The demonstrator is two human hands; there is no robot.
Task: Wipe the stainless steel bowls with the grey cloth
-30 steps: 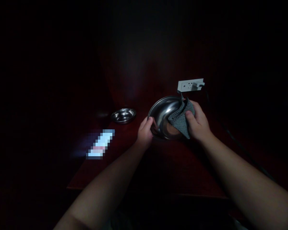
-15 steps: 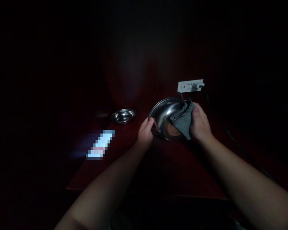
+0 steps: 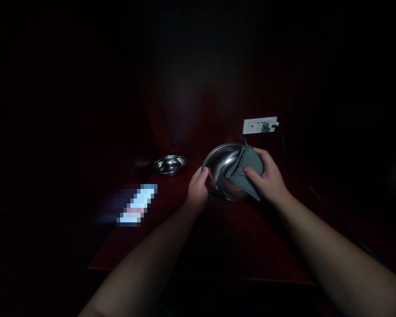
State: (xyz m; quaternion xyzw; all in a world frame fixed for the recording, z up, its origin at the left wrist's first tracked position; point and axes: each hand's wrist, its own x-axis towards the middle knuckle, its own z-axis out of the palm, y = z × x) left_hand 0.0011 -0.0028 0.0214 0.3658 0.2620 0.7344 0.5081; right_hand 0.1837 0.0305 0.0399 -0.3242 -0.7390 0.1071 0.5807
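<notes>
A shiny metal bowl [image 3: 218,167] is held tilted toward me above the dark red table. My left hand [image 3: 198,189] grips its left rim, thumb on the inside edge and the fingers mostly hidden behind. At the bowl's right side, my right hand [image 3: 269,178] pinches a folded grey-green knitted cloth [image 3: 246,174] against the rim and inner wall. The right thumb lies on top of the cloth; some of its fingers are out of sight behind the bowl. A small loop sticks up from the cloth's upper corner.
A second, smaller-looking metal bowl [image 3: 170,165] stands on the table [image 3: 224,246] to the left. Nearer me lies a bright, blurred-out screen [image 3: 138,204]. On the back wall is a white socket panel [image 3: 255,126] with a plug and a dark cable running right. The surroundings are very dark.
My right thumb has moved left onto the cloth, which now lies flatter and slightly further left over the bowl's inside. The left hand keeps its hold. The whole view has shifted slightly.
</notes>
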